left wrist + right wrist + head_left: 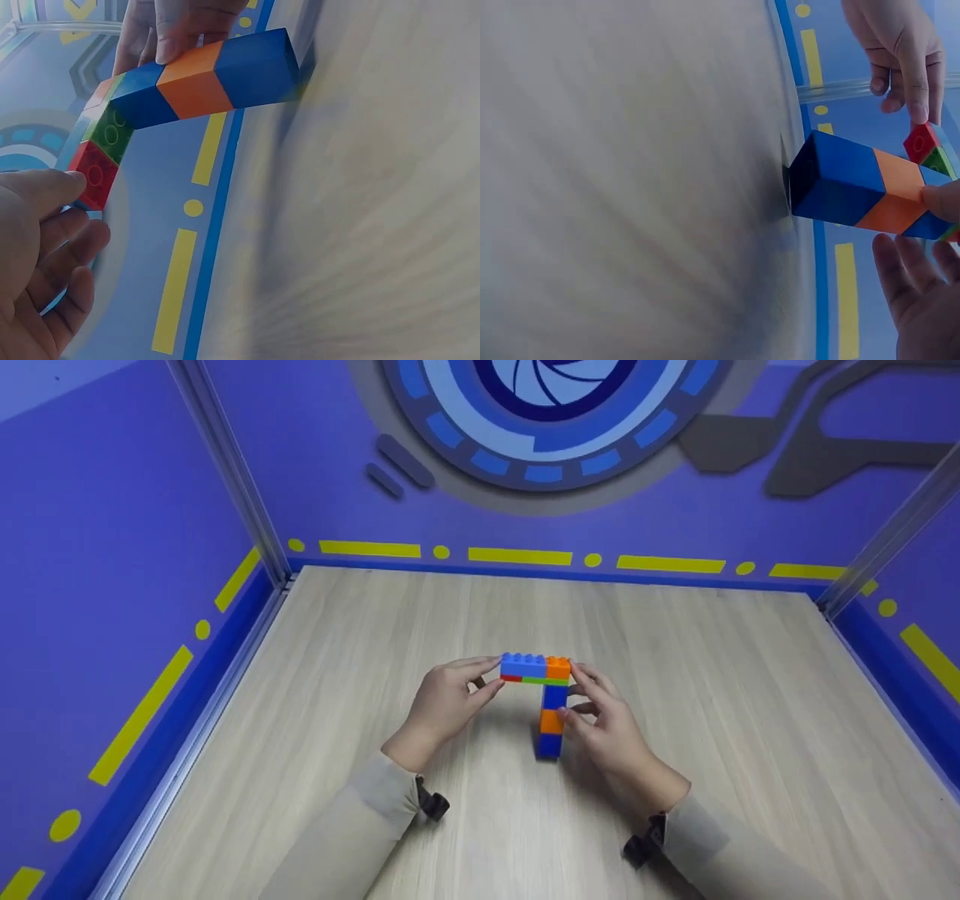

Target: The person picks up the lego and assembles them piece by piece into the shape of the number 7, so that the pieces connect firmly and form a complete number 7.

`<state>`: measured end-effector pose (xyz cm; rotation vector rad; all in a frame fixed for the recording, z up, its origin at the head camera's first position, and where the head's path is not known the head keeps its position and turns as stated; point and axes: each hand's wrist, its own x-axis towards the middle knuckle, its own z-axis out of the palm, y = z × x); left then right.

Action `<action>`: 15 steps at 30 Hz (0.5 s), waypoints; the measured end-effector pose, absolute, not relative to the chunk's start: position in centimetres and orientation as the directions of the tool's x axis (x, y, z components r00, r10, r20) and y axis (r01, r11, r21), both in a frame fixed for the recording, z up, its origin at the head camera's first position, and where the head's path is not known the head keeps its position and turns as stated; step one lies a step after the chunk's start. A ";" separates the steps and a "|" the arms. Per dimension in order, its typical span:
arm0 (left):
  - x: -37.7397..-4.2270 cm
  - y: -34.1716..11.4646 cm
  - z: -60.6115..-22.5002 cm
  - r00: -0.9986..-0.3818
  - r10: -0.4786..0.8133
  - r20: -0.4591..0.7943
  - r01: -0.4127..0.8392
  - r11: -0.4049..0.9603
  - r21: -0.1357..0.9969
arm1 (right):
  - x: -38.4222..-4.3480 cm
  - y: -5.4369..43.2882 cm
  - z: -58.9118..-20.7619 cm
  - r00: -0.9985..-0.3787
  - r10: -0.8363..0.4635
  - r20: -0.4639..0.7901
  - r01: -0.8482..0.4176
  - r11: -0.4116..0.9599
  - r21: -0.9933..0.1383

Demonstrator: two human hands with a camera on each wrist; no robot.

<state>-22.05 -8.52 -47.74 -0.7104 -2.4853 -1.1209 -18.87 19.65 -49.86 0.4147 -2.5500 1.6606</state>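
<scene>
Both hands hold a toy brick build shaped like an upside-down L. Its column stacks a blue brick (550, 745), an orange brick (552, 721) and another blue brick (555, 697). Across the top runs an arm with a thin red piece (94, 175) and green piece (110, 133) beneath a lighter blue brick (523, 666) and an orange brick (558, 667). My left hand (448, 699) pinches the arm's free left end between thumb and fingers. At the column side, my right hand (609, 729) grips with its thumb on the orange column brick. Whether the column's foot touches the table cannot be told.
A pale wood-grain table (360, 660) lies under the hands. Purple-blue panels with yellow marks, such as the back wall (315, 502), surround it on the left, back and right. Metal posts (232, 457) stand at the corners. Each wrist wears a small black camera (433, 804).
</scene>
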 end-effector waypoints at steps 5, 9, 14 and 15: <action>-22.8 -8.1 -47.4 -0.852 0.297 0.431 0.520 0.574 0.632 | -20.1 20.3 -49.3 -0.940 -0.197 0.278 -0.337 0.420 -0.842; -23.4 -7.9 -47.3 -0.875 0.288 0.389 0.483 0.582 0.654 | -20.9 20.6 -48.9 -0.947 -0.200 0.250 -0.314 0.430 -0.846; -24.2 -7.4 -47.6 -0.902 0.268 0.339 0.432 0.582 0.689 | -21.7 20.8 -48.9 -0.966 -0.191 0.176 -0.244 0.434 -0.867; -24.4 -7.3 -47.7 -0.906 0.262 0.333 0.424 0.574 0.701 | -21.8 20.8 -48.9 -0.968 -0.188 0.164 -0.232 0.438 -0.868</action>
